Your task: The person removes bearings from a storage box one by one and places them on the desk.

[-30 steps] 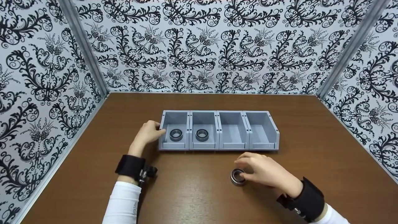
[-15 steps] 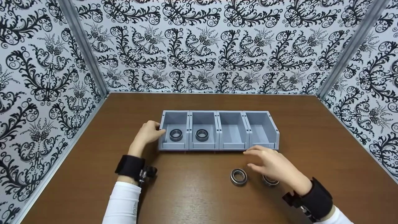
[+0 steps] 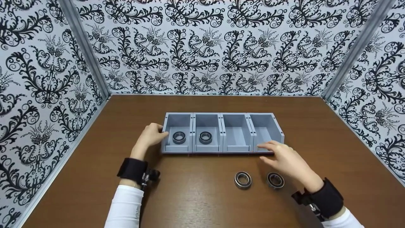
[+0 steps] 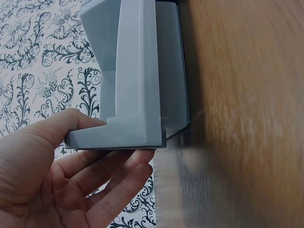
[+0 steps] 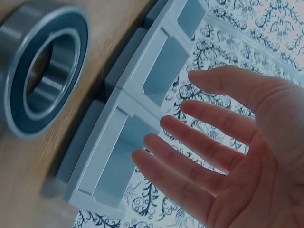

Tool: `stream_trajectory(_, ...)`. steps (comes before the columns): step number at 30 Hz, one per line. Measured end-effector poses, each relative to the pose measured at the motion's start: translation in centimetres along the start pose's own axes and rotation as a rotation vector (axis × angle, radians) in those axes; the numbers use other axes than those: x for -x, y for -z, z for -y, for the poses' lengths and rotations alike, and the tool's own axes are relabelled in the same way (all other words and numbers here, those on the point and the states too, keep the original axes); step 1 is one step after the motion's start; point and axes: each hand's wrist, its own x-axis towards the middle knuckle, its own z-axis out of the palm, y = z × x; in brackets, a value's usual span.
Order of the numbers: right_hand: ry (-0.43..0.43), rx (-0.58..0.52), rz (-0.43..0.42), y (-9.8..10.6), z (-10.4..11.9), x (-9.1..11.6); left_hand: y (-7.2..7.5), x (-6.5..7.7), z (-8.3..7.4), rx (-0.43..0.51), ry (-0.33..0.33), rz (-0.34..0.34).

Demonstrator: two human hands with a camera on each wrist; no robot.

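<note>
My left hand [image 3: 150,136] grips the left side wall of a row of joined grey storage bins [image 3: 221,129]. In the left wrist view the thumb lies over the inner face of that wall and the fingers are behind it. One ball bearing [image 3: 179,142] lies in the leftmost bin, and another bearing [image 3: 205,142] in the bin beside it. My right hand [image 3: 288,160] hovers before the rightmost bin with fingers spread and nothing in them. Below it on the table lie a left bearing [image 3: 238,183] and a right bearing [image 3: 271,184]; one bearing [image 5: 19,80] looms large in the right wrist view.
The brown wooden table [image 3: 190,190] runs back to patterned black-and-white walls [image 3: 208,47]. Grey metal posts [image 3: 85,47] stand at the corners. A black wrist strap with a camera sits on each forearm.
My right hand has drawn away from the left table bearing, moving right and toward the bins, uncovering the right bearing. The left hand has stayed in place.
</note>
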Motion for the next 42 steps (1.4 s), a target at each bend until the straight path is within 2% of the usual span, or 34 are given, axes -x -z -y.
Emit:
stream_trajectory(9, -0.116, -0.038, -0.062, 0.7, -1.6, -0.2, 0.1, 0.0, 0.0, 0.004, -0.002, 0.008)
stream_trajectory(19, -0.190, -0.030, -0.137, 1.0, -3.5, -0.2, 0.0, 0.1, 0.1, 0.005, 0.001, 0.002)
stream_trajectory(31, -0.313, -0.061, -0.143, 1.7, -5.4, 0.2, 0.0, 0.2, 0.0, 0.012, 0.010, 0.008)
stream_trajectory(42, -0.373, -0.068, -0.095, 1.3, -7.3, 0.1, 0.1, 0.3, -0.2, -0.004, -0.007, -0.001)
